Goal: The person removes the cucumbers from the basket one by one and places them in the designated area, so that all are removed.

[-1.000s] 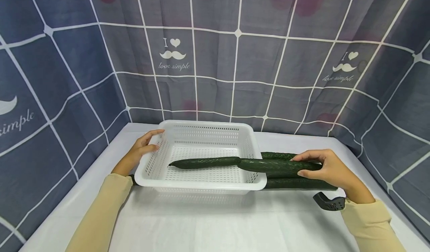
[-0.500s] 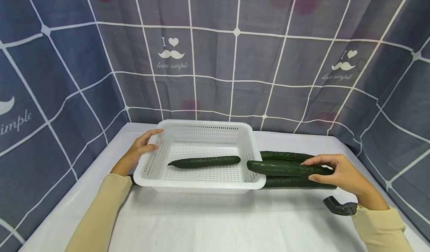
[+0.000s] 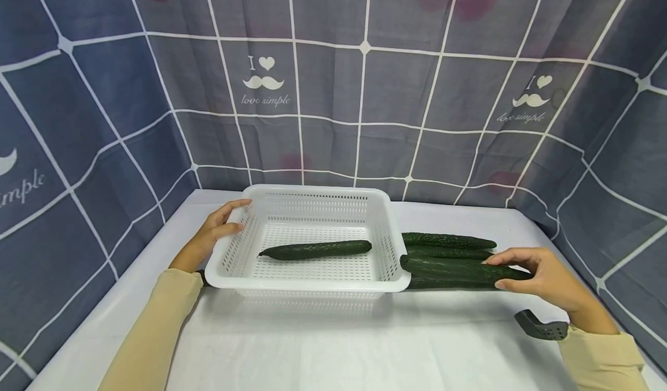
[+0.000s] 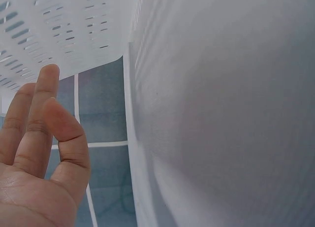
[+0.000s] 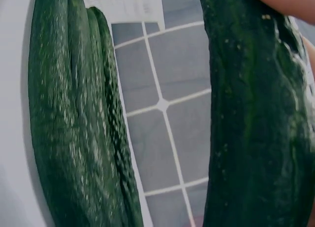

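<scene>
A white perforated plastic basket (image 3: 312,287) stands on the table, with one dark green cucumber (image 3: 315,250) lying inside. At its left rim my left hand (image 3: 211,234) holds on, thumb and forefinger over the edge; in the left wrist view other fingers (image 4: 29,131) reach along the outer wall. My right hand (image 3: 544,278) pinches another cucumber (image 3: 458,269) near its right end. This cucumber is raised above several others (image 5: 74,123) in the right wrist view, and its left end overlaps the basket's right rim in the head view. A rough-skinned cucumber (image 3: 445,240) lies at the back.
A white cloth (image 3: 323,344) covers the table. Grey-blue checked curtains (image 3: 333,90) rise behind it and on both sides. Beside my right wrist is a black device (image 3: 541,326).
My right hand has moved right and slightly nearer, drawing the pinched cucumber out from over the basket. The left hand and the cucumber in the basket stay in place.
</scene>
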Tool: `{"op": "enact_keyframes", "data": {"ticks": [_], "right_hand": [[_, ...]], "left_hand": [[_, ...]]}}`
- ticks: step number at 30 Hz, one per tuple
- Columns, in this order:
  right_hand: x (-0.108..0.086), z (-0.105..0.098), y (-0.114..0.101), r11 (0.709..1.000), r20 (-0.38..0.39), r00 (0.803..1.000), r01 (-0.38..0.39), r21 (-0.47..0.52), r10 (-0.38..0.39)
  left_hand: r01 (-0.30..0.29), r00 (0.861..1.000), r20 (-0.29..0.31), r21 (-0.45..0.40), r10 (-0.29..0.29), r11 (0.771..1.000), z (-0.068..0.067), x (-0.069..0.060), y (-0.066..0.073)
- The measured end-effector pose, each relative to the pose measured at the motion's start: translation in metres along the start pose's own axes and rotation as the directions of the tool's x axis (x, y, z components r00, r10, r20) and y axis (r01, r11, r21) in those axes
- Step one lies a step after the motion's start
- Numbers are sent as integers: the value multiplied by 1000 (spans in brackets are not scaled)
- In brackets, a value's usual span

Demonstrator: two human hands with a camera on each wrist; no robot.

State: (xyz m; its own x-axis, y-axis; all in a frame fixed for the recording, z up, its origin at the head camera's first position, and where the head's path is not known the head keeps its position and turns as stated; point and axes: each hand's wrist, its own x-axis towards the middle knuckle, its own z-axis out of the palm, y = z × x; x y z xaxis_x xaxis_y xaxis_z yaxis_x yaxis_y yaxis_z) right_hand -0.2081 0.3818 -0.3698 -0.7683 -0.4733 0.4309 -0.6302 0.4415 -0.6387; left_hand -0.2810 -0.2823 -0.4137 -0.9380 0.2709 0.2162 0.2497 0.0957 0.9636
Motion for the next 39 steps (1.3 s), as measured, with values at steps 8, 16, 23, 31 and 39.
{"op": "enact_keyframes", "data": {"ticks": [8,16,23,31,39], "right_hand": [[-11,-7,14,997,34,999,-29,71,27],[-16,-8,28,992,87,996,-34,122,23],[-13,1,36,990,104,995,-16,140,2],[-10,13,45,993,120,993,-12,120,-2],[-5,28,48,995,114,993,1,102,-13]], "left_hand": [[-12,1000,2,10,12,1000,-2,-1,0],[-17,1000,7,14,17,1000,-2,0,0],[-26,1000,16,-14,26,1000,-2,1,-1],[-31,999,19,-19,31,999,-2,1,-1],[-28,1000,9,4,28,1000,-2,1,-1]]}}
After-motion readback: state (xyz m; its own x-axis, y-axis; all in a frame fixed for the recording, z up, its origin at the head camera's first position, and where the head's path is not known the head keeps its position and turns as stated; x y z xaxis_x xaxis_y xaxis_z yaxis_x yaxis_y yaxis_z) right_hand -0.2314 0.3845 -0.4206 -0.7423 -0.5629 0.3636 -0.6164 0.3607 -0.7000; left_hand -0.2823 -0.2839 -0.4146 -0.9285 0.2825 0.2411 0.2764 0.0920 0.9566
